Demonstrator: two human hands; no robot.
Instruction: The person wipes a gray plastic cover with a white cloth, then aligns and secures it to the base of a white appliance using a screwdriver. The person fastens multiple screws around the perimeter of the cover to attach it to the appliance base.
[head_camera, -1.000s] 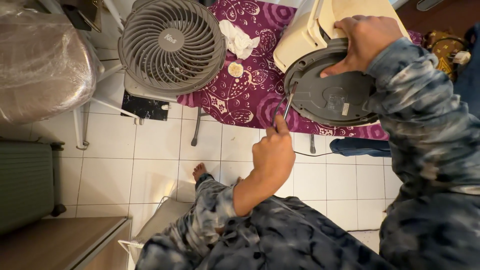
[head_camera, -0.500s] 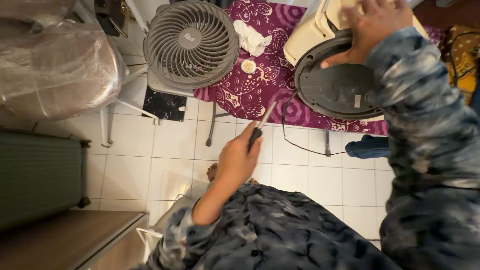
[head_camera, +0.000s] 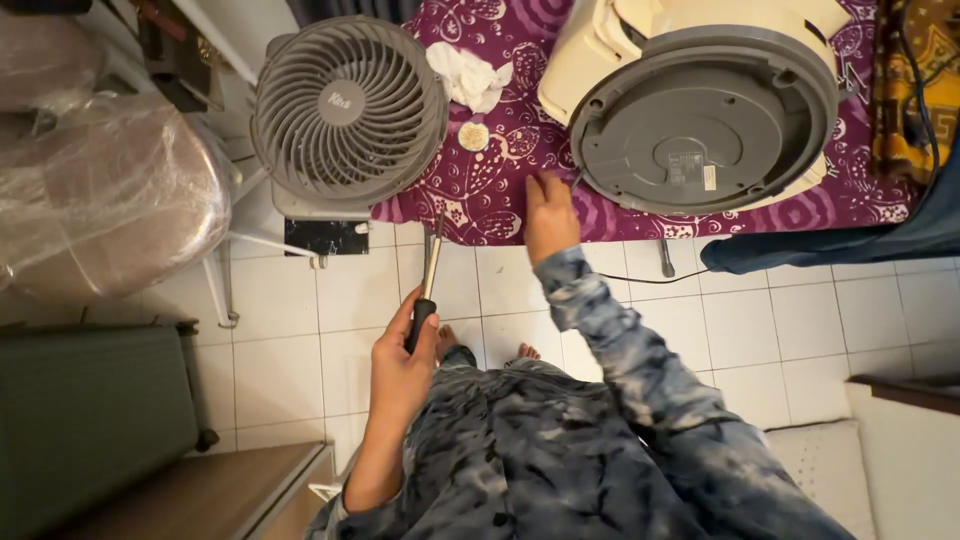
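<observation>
Head view: the left hand is closed in a fist around the black handle of a screwdriver, fingers wrapped tight and thumb along the grip; the metal shaft points up and away from the body, its tip near the edge of the purple patterned cloth. The tool is held over the white tiled floor, clear of the table. The right hand lies palm down on the purple cloth, fingers extended and held close together, fingertips just beside the lower left rim of the appliance. That appliance, a cream-coloured housing, lies tipped so that its round grey base plate faces the camera; it rests on the cloth at the upper right. The right hand does not grip it. To the left of the hands a grey round fan stands at the cloth's edge, grille toward the camera. A crumpled white cloth and a small round disc lie between fan and appliance. A plastic-wrapped bundle sits far left.
</observation>
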